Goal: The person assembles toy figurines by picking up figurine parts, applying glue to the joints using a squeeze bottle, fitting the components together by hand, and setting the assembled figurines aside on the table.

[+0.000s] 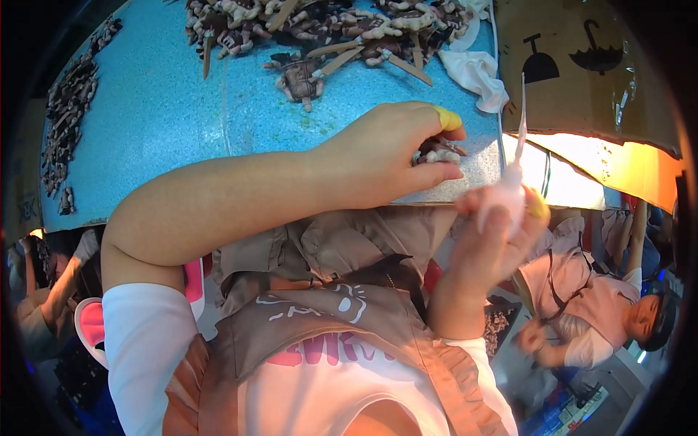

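My left hand [378,149] is closed around a small brown and beige figurine [438,154], held above the right part of the blue tabletop near its front edge. Fingers hide most of the figurine. A yellow cover [448,118] sits on one fingertip. My right hand [483,251], to the right of the table's front edge, grips a whitish squeeze bottle [503,205]. Its long thin nozzle [521,131] points up, apart from the figurine. Another yellow cover [537,206] shows on a finger of this hand.
A pile of similar figurines [356,25] with wooden sticks lies at the table's far side, one figurine [299,80] nearer. More figurines [69,116] line the left edge. A white cloth [476,76] lies by a cardboard sheet [574,80]. A co-worker [589,312] sits at right.
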Motion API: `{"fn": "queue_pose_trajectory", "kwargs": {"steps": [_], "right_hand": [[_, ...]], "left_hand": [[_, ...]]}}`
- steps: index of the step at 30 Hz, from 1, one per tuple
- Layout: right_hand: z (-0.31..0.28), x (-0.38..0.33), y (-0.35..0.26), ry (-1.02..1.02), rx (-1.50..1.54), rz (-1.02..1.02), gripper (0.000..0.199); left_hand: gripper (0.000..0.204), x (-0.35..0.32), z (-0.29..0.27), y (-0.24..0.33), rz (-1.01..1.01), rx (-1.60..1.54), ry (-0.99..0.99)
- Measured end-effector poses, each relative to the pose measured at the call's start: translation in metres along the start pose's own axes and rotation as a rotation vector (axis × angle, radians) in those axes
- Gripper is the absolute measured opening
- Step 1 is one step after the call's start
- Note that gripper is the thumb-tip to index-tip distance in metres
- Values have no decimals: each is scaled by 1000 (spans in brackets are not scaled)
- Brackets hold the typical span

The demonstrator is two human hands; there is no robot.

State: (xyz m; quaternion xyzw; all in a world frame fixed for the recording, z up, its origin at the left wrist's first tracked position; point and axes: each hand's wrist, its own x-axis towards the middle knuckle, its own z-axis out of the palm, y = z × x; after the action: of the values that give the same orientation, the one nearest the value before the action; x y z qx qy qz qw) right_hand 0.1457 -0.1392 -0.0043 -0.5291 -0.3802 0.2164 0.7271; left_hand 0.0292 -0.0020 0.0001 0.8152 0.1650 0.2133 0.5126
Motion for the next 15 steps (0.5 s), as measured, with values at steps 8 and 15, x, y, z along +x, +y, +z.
{"fn": "queue_pose_trajectory", "kwargs": {"steps": [8,15], "right_hand": [[-26,-12,-28,185,119,-247,42],[-12,-8,-24,57,-53,-517,22]], "left_hand": [[33,-4,-7,-8,198,332,129],[30,-5,-6,-12,223,236,45]]}}
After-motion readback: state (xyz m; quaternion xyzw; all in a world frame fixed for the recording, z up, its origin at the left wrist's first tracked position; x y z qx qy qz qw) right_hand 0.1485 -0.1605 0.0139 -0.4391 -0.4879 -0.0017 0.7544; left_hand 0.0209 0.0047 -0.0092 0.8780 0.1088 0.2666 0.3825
